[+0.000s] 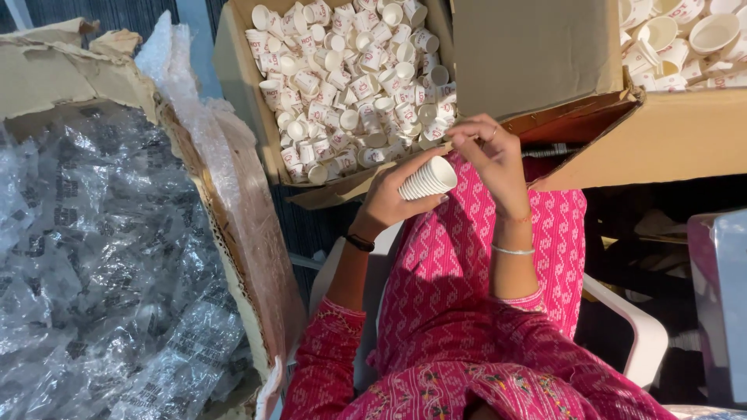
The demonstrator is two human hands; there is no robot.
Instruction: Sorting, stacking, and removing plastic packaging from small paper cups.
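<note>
Paper cups (428, 179), nested in a short stack, sit gripped in my left hand (393, 198). My right hand (486, 155) pinches at the stack's open end, fingers curled. Beyond lies a cardboard box (233, 85) full of loose cups.

Open cup-filled box (241, 101) ahead, raised flap (537, 54) blocking right, plastic-lined carton (233, 233) crowding left
</note>
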